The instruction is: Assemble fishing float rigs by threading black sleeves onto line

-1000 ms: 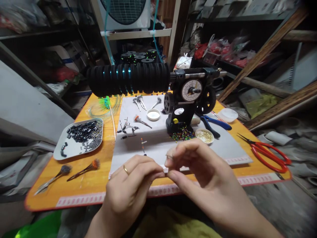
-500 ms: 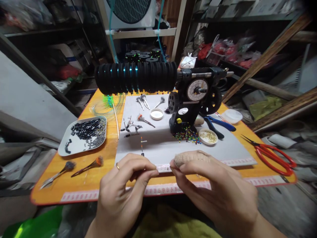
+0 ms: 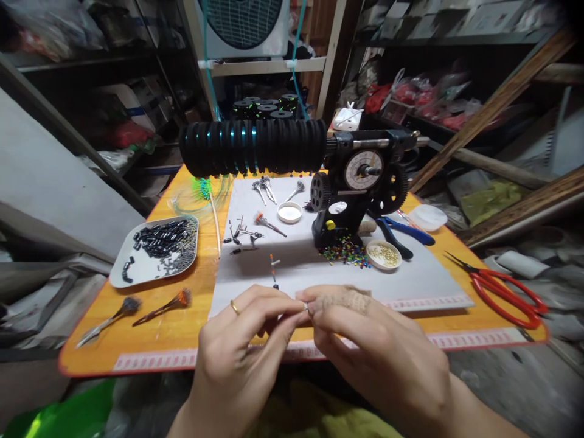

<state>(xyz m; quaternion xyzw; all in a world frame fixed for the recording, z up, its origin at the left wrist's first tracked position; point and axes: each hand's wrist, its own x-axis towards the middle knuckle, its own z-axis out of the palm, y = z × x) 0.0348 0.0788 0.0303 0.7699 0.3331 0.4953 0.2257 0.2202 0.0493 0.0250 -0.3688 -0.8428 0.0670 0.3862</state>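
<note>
My left hand [image 3: 246, 340], with a ring on one finger, is closed in a pinch of thumb and forefinger. A thin stick with orange and pale bands and a small crosspiece [image 3: 274, 267] rises from behind its fingers; its lower end is hidden. My right hand [image 3: 378, 340] is pinched too, one finger wrapped in beige tape [image 3: 349, 300]. Both sets of fingertips meet above the board's front edge. A tiny silvery bit [image 3: 306, 307] shows between them, too small to name.
A black geared winding machine [image 3: 351, 176] stands on the white board [image 3: 292, 261]. Loose coloured beads [image 3: 344, 250] and a dish of gold bits [image 3: 384, 255] lie by its base. Left is a tray of black pieces [image 3: 159, 243]; right are blue-handled pliers [image 3: 401, 230] and red scissors [image 3: 502, 292].
My hands have come together from a gap, fingertips now meeting. The left hand moved right and the banded stick shifted right with it; the right hand moved left.
</note>
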